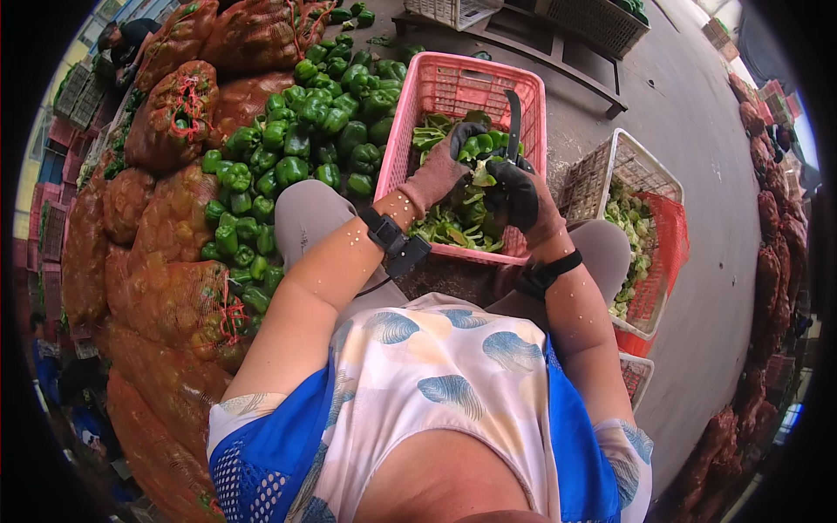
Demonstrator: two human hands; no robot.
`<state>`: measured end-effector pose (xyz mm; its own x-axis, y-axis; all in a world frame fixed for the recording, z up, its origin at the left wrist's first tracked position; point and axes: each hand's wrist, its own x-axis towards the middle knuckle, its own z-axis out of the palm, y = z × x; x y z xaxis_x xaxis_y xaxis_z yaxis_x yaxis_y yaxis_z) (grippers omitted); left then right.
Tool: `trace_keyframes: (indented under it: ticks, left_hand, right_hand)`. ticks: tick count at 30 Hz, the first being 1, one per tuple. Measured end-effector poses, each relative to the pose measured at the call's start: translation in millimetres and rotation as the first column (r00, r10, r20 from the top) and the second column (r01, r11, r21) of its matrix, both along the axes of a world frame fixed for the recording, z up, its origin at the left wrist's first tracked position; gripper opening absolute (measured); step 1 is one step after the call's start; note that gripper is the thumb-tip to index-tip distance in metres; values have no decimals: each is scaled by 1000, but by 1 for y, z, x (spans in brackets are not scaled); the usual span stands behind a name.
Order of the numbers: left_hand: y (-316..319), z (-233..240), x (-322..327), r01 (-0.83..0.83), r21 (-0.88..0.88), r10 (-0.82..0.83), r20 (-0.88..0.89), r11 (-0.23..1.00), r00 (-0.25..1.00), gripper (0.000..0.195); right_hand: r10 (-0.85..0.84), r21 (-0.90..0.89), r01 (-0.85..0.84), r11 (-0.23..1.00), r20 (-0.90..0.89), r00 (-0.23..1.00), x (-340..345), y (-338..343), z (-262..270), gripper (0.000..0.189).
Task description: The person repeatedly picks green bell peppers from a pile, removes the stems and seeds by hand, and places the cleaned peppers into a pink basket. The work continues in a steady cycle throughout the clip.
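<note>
My left hand (448, 160), in a brown work glove with black-coated fingers, grips a cut green bell pepper (476, 148) over the pink plastic crate (388, 157). From my right hand (521, 196), gloved alike, a dark curved knife blade (514, 121) points up past the pepper. Its handle is mostly hidden in the fist. Pale green core pieces (482, 175) show between the two hands. Beneath them, the crate holds green pepper pieces (451, 232). Left of the crate spreads a heap of whole green bell peppers (314, 114).
Orange mesh sacks (176, 297) are stacked along the left. At my right knee, a white crate (677, 189) holds pale pepper cores (624, 216) and a red mesh bag (667, 229). A low metal rack (556, 49) bears crates ahead. A person (127, 42) bends at far left.
</note>
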<state>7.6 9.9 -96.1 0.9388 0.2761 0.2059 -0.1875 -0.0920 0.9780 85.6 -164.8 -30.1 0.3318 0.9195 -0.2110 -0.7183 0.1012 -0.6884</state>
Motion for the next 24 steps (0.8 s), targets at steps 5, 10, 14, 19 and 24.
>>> trace_keyframes:
  ticks: [5,10,14,19,24]
  left_hand:
    - [2,-16,2,-142,407,270,-276,902,922,77]
    - [2,10,0,-298,407,411,-223,864,884,86]
    - [11,31,4,-459,224,474,-10,859,881,70]
    - [61,59,26,-529,159,499,194,833,844,52]
    - [193,53,-3,-255,-479,414,260,840,873,28]
  right_hand:
    - [-111,-163,212,964,475,873,2,-20,15,25]
    - [-184,-103,793,600,947,262,63,-120,64,31]
    - [5,-85,959,270,996,87,87,-172,100,45]
    - [-167,-184,643,743,880,445,57,-86,103,35]
    - [125,-447,360,819,751,648,15,23,35,33]
